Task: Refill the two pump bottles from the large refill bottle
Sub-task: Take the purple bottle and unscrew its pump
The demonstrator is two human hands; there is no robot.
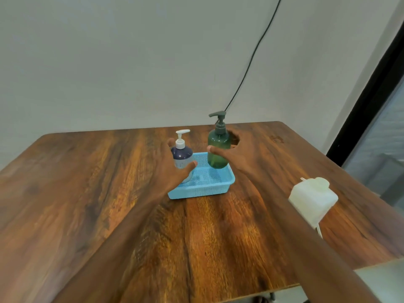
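Two pump bottles stood in one blue basket (220, 184) mid-table: the left hand (172, 169) wrapped the small navy bottle (181, 156), the right hand (238, 154) the taller green bottle (218, 149). One white refill bottle (312, 196) stood near right. All looked light, rigid, slick plastic; bodies suited gripping.
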